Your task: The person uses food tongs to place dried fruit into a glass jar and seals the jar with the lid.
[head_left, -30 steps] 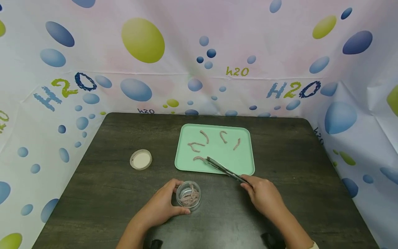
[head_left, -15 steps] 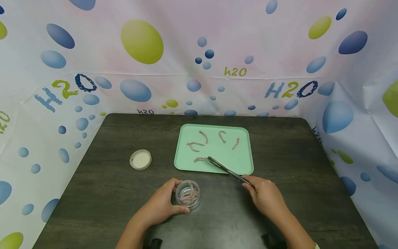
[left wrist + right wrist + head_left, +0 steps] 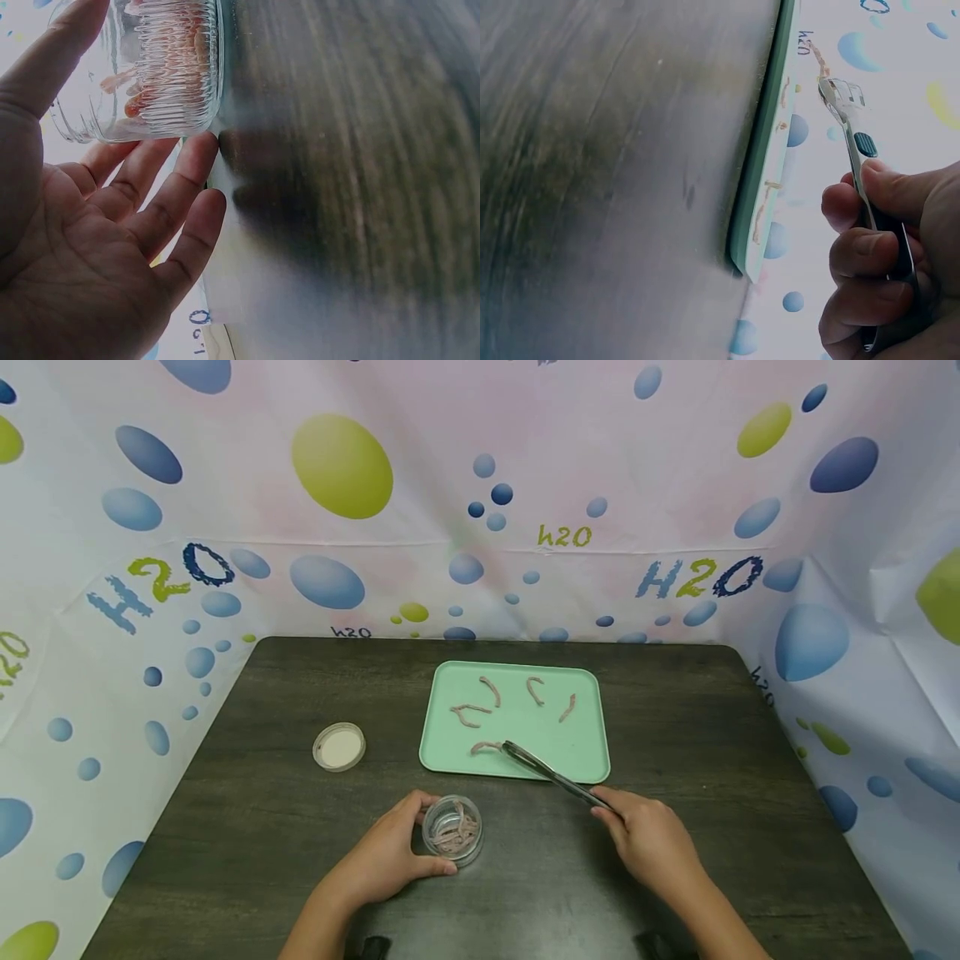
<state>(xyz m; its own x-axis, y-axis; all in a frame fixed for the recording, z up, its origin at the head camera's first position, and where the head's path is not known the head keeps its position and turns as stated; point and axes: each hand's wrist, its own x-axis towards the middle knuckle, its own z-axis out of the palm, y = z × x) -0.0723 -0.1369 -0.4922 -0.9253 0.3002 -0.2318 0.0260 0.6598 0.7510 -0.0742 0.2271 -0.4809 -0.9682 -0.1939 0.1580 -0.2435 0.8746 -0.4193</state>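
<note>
My left hand (image 3: pixel 386 853) holds a small clear glass jar (image 3: pixel 453 860) at its left side, thumb in front and fingers behind. Inside lie several thin pinkish strips (image 3: pixel 454 837), seen through the ribbed glass in the left wrist view. My right hand (image 3: pixel 651 837) grips metal tongs (image 3: pixel 555 778), reaching over the front rim of the mint-green tray (image 3: pixel 547 752). At the tongs' tips is a pinkish strip (image 3: pixel 486 747); in the right wrist view this strip (image 3: pixel 817 56) extends from the fork-like end. Several more strips, one a curved strip (image 3: pixel 535 691), lie farther back on the tray.
A round pale lid (image 3: pixel 339 747) lies on the dark wood-look table (image 3: pixel 262 827), left of the tray. Behind and beside the table hangs a white sheet (image 3: pixel 420 460) with blue and green bubbles.
My right hand and the tongs have shifted slightly to the right, and the strip at their tips has moved with them. The left hand stays at the jar.
</note>
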